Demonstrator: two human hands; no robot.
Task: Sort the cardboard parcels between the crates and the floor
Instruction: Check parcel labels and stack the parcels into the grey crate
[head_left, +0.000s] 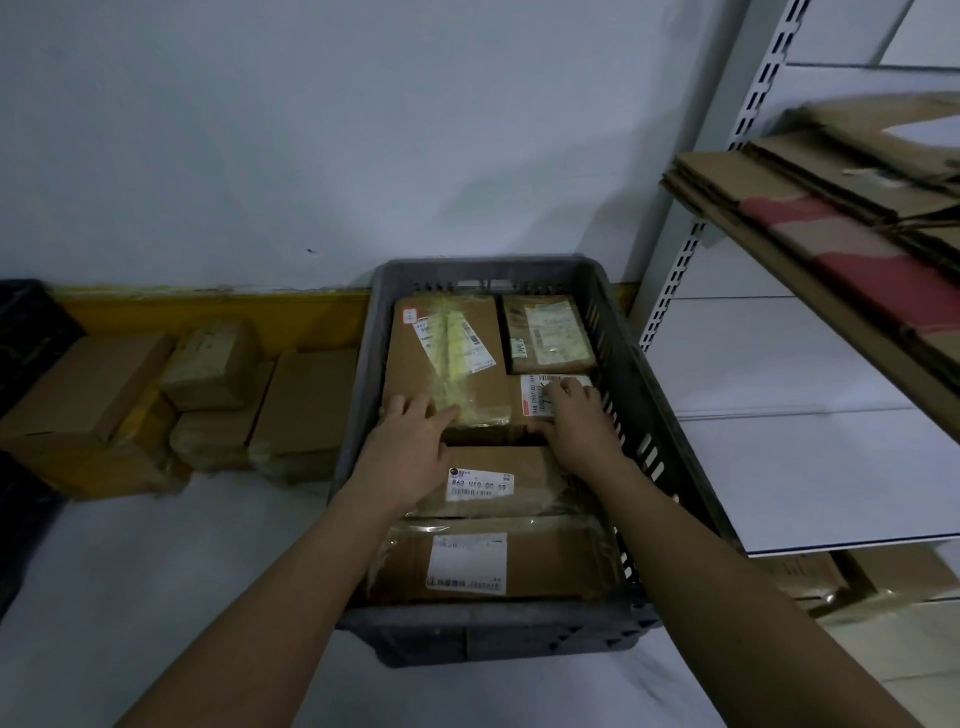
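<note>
Inside the grey crate (631, 374) at twelve o'clock from me, brown cardboard parcels lie flat, wrapped in clear tape with white barcode labels. My left hand (410, 447) rests with fingers spread on the big taped parcel (457, 358), while my right hand (576, 421) grips the small labelled parcel (537, 392) beside it. More parcels (218, 395) sit on the floor at ten o'clock.
</note>
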